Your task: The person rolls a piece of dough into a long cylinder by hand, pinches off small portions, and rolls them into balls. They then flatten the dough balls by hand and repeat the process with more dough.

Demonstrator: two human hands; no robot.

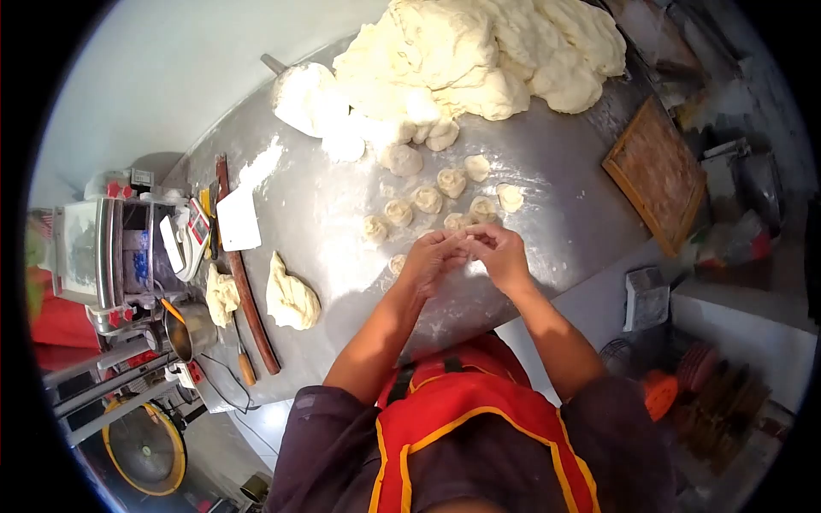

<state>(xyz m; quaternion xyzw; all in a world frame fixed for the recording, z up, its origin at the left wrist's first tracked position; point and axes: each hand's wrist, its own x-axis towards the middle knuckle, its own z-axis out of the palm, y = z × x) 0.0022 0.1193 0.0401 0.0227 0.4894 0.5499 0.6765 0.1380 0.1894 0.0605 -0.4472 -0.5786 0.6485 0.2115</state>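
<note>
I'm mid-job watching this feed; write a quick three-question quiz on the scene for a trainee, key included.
1. Multiple choice: where is the large dough mass?
A) In the pot
B) On the far part of the grey table
C) On the floor
2. True or false: the long wooden rod lies to the person's left.
3. Short answer: which is nearer the left hand, the small dough pieces or the framed board?

Key: 1. B; 2. true; 3. the small dough pieces
</note>
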